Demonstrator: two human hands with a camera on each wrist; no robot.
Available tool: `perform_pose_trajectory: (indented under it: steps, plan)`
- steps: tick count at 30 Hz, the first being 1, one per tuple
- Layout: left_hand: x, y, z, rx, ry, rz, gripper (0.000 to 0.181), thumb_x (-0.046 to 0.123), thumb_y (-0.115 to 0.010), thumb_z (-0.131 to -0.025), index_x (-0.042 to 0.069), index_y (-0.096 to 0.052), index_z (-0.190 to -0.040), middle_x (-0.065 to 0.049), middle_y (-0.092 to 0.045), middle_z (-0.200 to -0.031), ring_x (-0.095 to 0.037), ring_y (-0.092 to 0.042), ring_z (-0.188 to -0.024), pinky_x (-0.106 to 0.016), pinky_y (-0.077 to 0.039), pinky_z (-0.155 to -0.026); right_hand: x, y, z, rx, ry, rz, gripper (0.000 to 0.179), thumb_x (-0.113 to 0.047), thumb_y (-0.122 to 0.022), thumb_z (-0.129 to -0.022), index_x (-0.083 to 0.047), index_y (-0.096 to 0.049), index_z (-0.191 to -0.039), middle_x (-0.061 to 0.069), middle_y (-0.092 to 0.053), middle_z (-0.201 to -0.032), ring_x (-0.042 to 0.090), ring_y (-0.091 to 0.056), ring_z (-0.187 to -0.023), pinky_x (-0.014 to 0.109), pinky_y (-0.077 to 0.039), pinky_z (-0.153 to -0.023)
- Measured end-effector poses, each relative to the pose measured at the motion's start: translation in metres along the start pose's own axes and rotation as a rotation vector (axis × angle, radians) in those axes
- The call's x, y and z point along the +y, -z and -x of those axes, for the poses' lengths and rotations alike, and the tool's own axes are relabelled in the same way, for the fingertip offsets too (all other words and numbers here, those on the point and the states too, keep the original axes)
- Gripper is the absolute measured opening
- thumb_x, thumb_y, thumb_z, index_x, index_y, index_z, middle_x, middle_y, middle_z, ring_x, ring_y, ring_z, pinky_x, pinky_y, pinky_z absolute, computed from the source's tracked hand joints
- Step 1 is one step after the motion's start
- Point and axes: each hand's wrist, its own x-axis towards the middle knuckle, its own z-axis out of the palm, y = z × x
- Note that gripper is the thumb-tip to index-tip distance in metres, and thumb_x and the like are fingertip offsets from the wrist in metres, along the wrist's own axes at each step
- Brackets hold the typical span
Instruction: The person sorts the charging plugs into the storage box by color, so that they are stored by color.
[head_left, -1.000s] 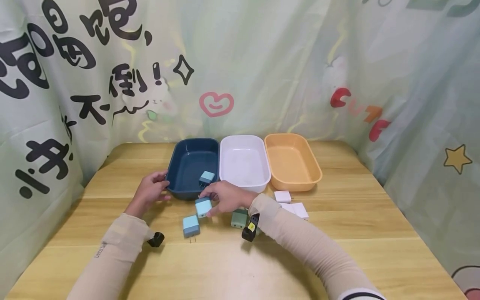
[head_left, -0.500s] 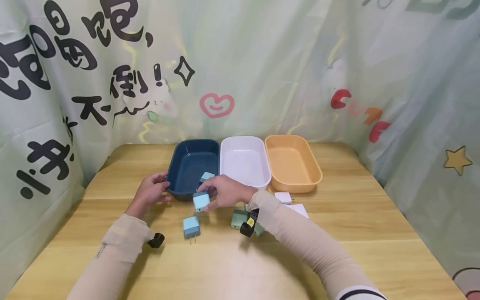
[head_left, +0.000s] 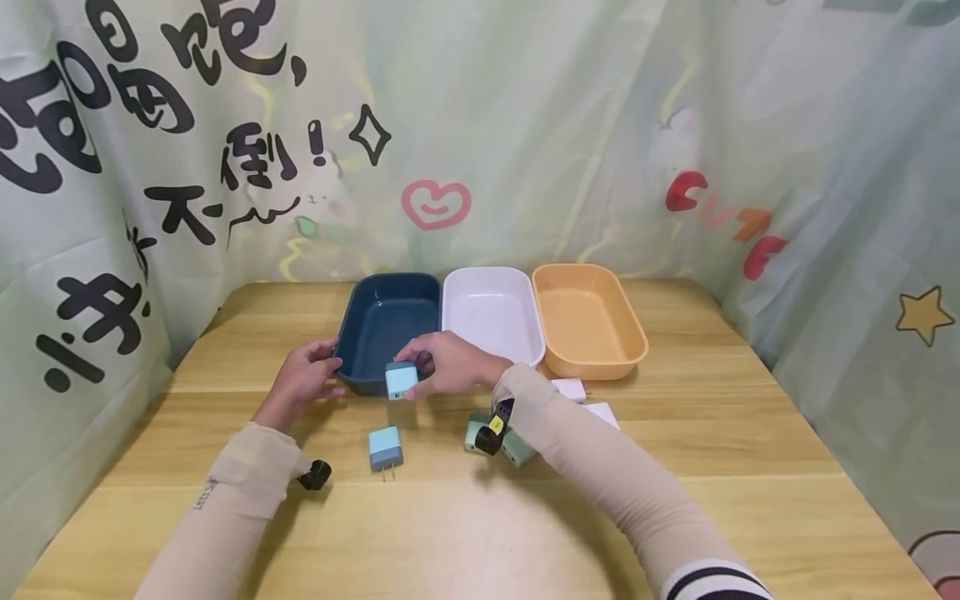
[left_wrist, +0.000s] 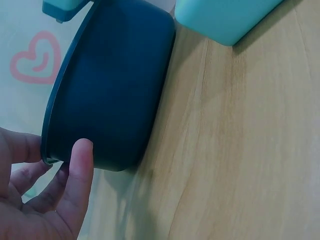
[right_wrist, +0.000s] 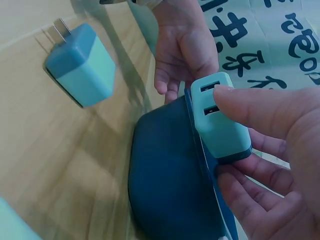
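Note:
My right hand (head_left: 457,362) pinches a light-blue and dark-blue USB charger (head_left: 401,381) between thumb and fingers, close over the near edge of the navy bin (head_left: 352,333). Two USB ports show on its face in the right wrist view, with the thumb beside them. At the bin's left side, my left hand (head_left: 303,375) holds the rim. In the left wrist view, a finger lies against its outer wall. A second blue charger (head_left: 386,448) lies on the table in front, its two prongs toward me. The bin's near right corner is hidden behind my right hand.
To the right of the navy bin stand a white bin (head_left: 491,308) and an orange bin (head_left: 588,321), side by side. Several green chargers (head_left: 517,447) and white chargers (head_left: 570,389) lie under and beside my right forearm. A printed curtain (head_left: 540,150) hangs behind the table.
My right hand has lifted the charger up and away from me, from the table in front to the navy bin's near edge. My left hand stays at the bin's rim.

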Motion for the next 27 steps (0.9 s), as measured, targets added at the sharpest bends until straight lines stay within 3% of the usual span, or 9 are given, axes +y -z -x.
perform_pose_trajectory:
  steps: [12, 27]
  plan:
    - [-0.002, 0.000, -0.001, 0.003, 0.001, 0.016, 0.054, 0.005, -0.044, -0.102, 0.011, -0.029, -0.153, -0.020, -0.031, -0.149, -0.028, -0.046, -0.101, -0.034, -0.059, -0.073, 0.008, 0.009, -0.011, 0.061, -0.066, -0.019, 0.050, -0.018, -0.084, -0.077, -0.004, -0.064, -0.121, 0.003, -0.066, -0.103, 0.012, -0.062, -0.088, 0.019, -0.052, -0.081]
    - [-0.005, 0.000, -0.002, 0.012, 0.012, -0.008, 0.054, 0.009, -0.046, -0.102, 0.013, -0.030, -0.153, -0.019, -0.031, -0.151, -0.031, -0.047, -0.106, -0.035, -0.059, -0.074, 0.018, 0.011, -0.027, 0.089, -0.111, 0.000, 0.051, -0.023, -0.083, -0.078, -0.007, -0.065, -0.122, 0.002, -0.065, -0.108, 0.014, -0.059, -0.095, 0.019, -0.050, -0.085]
